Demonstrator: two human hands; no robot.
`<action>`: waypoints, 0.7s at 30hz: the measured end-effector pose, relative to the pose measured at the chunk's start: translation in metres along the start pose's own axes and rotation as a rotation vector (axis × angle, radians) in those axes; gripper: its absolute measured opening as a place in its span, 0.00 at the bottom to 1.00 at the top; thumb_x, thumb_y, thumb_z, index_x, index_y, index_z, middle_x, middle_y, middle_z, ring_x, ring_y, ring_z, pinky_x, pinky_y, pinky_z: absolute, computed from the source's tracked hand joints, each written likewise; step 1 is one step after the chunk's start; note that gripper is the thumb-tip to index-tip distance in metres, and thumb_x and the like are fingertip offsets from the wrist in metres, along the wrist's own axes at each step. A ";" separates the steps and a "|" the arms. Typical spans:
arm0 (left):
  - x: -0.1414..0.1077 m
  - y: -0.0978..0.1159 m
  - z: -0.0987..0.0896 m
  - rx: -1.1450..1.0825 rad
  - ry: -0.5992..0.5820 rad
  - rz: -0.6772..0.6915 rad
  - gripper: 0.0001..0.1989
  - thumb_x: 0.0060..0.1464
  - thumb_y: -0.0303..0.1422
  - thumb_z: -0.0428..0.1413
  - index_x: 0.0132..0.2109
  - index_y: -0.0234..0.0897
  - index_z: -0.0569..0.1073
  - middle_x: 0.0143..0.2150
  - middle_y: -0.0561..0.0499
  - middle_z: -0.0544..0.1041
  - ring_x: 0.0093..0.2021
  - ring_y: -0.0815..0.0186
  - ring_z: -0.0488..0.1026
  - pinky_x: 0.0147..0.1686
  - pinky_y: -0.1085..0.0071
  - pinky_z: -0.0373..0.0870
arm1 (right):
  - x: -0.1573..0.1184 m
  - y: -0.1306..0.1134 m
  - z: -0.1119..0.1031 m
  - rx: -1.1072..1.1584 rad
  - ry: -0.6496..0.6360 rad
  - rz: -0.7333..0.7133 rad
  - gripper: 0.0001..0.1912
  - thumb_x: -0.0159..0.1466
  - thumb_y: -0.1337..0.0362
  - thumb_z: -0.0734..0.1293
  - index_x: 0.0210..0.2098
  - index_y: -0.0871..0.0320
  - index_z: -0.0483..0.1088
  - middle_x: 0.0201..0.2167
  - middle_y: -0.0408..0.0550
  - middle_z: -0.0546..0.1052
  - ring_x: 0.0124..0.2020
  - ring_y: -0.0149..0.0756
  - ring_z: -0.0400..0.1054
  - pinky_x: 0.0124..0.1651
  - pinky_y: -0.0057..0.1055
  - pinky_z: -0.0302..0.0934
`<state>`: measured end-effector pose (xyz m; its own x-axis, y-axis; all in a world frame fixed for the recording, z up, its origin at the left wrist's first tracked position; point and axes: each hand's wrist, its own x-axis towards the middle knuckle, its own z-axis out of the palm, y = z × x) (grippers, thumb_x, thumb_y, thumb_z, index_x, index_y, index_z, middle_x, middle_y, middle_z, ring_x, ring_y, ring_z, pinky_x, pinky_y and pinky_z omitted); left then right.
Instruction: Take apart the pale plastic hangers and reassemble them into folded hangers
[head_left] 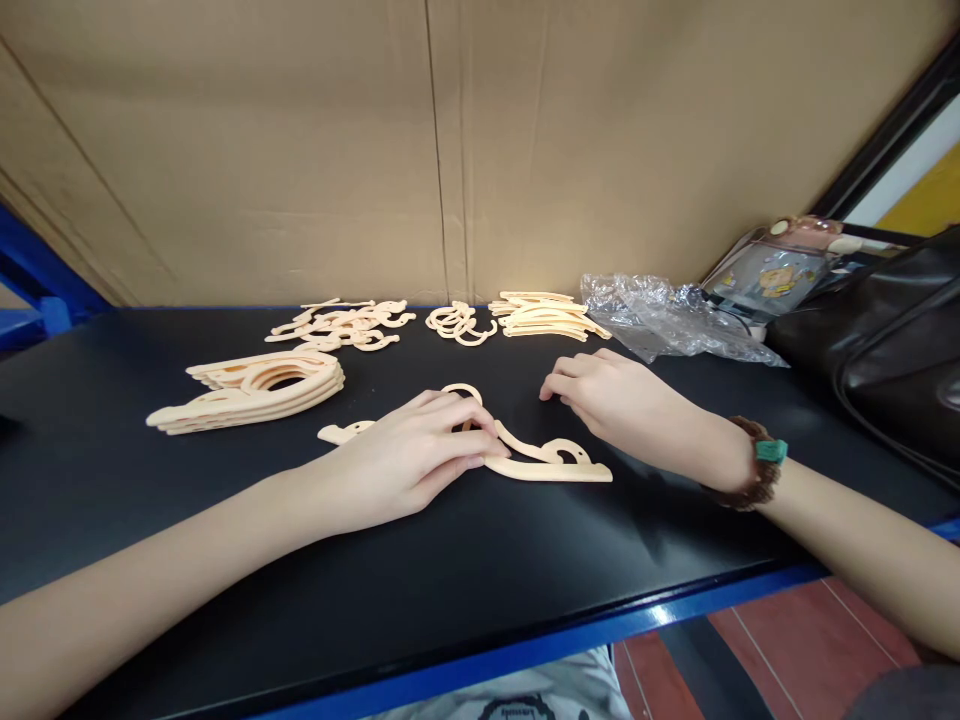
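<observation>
My left hand [416,455] rests over a cream plastic folding hanger [547,470], its thumb and fingers closed on the middle near the hook. One arm with a scrolled upper edge reaches out to the right on the black table; the other's tip shows left of my knuckles. The joint under my fingers is hidden. To the right, my right hand [600,390] hovers over the table, apart from the hanger. Its fingers are loosely bent with nothing visible in them. Left of my left hand lies a stack of folded cream hangers [255,390].
Along the back lie a pile of scrolled arm pieces [341,325], a small heap of hooks [459,322] and several straight bars [547,315]. A crumpled clear plastic bag [675,315] and a dark leather bag [877,340] stand right. Cardboard [300,150] walls the back.
</observation>
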<state>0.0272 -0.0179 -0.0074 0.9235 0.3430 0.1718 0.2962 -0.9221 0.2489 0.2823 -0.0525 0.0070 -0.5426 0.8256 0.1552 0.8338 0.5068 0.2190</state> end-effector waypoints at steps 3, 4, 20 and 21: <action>0.000 -0.002 0.002 0.000 0.031 -0.011 0.13 0.67 0.32 0.45 0.52 0.43 0.72 0.52 0.48 0.73 0.55 0.61 0.65 0.53 0.64 0.60 | 0.002 -0.003 -0.002 0.033 0.008 0.009 0.14 0.66 0.76 0.58 0.42 0.60 0.73 0.39 0.49 0.77 0.39 0.39 0.69 0.44 0.34 0.55; 0.000 -0.003 0.002 0.002 0.042 -0.020 0.13 0.66 0.33 0.46 0.53 0.43 0.71 0.52 0.48 0.73 0.55 0.61 0.65 0.54 0.64 0.60 | 0.003 -0.005 -0.003 0.047 0.009 0.008 0.14 0.67 0.74 0.58 0.42 0.60 0.74 0.38 0.49 0.77 0.39 0.39 0.69 0.44 0.34 0.55; -0.002 -0.011 -0.003 0.246 0.030 -0.041 0.15 0.66 0.39 0.47 0.54 0.37 0.68 0.55 0.44 0.70 0.50 0.59 0.68 0.50 0.62 0.64 | 0.002 -0.014 -0.013 0.270 -0.025 -0.279 0.09 0.67 0.61 0.64 0.38 0.60 0.73 0.39 0.48 0.74 0.40 0.37 0.64 0.46 0.35 0.56; -0.002 -0.011 -0.003 0.252 0.029 -0.042 0.16 0.66 0.40 0.47 0.54 0.37 0.68 0.55 0.44 0.70 0.50 0.59 0.68 0.50 0.62 0.65 | 0.001 -0.013 -0.013 0.229 -0.025 -0.270 0.07 0.67 0.66 0.62 0.36 0.60 0.72 0.38 0.48 0.73 0.39 0.37 0.64 0.45 0.35 0.55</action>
<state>0.0209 -0.0075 -0.0076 0.9029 0.3835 0.1943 0.3889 -0.9212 0.0114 0.2690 -0.0615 0.0170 -0.7464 0.6584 0.0967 0.6632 0.7480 0.0264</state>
